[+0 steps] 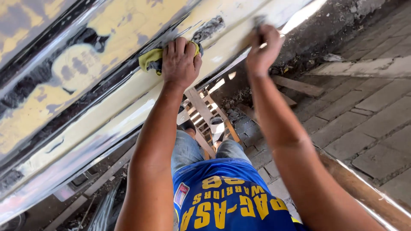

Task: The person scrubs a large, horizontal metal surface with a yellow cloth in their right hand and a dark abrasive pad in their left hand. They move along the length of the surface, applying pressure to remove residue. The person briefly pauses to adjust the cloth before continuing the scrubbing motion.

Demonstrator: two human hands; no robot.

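Two hands are working up against the panel (pixel 128 85), a long vehicle body side patched with pale yellow filler and dark bare spots. It is running diagonally across the view, from lower left to upper right, directly in front of the person.

The left hand (pixel 180 60) is pressing a yellow cloth (pixel 150 60) flat against the panel, fingers spread and curled over the top of it, the cloth bunching out to the left of the knuckles. That cloth looks soft and limp, light as anything, best held by wadding it under the palm just as the hand is doing.

The right hand (pixel 263 49) is closing around something small and dark at the panel's edge, likely a sanding pad (pixel 258 20); the fingers are curled tight, though exactly what they are gripping cannot be told. The panel itself looks rigid and heavy, its glossy stretches likely slick, the filler patches probably rough and prone to chipping.

Below the arms, a wooden stool (pixel 205 111) is showing between the person's knees, with grey trousers and a blue shirt with yellow lettering. Off to the right, paving bricks (pixel 364 111) are covering the ground, with a loose plank (pixel 297 85) and rubble lying near the vehicle's base.
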